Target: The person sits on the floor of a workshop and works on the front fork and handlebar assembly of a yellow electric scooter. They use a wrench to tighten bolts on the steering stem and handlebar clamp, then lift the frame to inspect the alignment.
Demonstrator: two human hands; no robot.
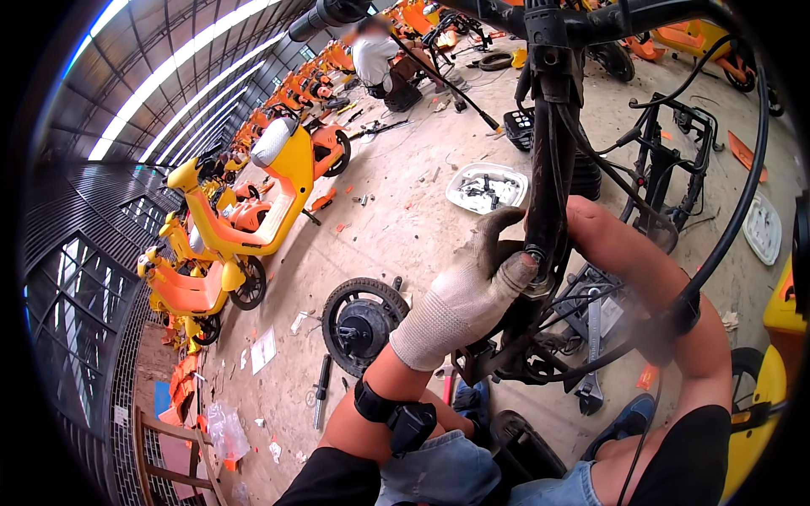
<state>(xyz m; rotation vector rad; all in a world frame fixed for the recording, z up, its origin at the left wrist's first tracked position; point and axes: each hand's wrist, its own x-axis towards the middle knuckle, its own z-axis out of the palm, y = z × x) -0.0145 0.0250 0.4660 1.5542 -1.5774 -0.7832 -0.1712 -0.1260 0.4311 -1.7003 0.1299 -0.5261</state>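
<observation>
Gripping a black tube [553, 181] below a handlebar [624, 23].
The left hand [474, 297], gloved, has a narrow grip on the tube's lower end, thumb by the metal ring [538, 288]; the right hand [585, 221] is mostly hidden behind the tube, so its grip cannot be told. A wheel [363, 327] lies on the floor [287, 291] to the left, a white tray [458, 201] beyond.

From my remote seat I see matt knitted cloth, grimy in places, on the glove [451, 312]; scuffed black metal on the tube [553, 169]; shiny metal on the wrench [594, 329]; smooth glossy plastic on the scooter [291, 173]; matt rubber on the tyre [329, 325]; denim jeans [439, 472]; a rough, dusty floor [396, 211].
</observation>
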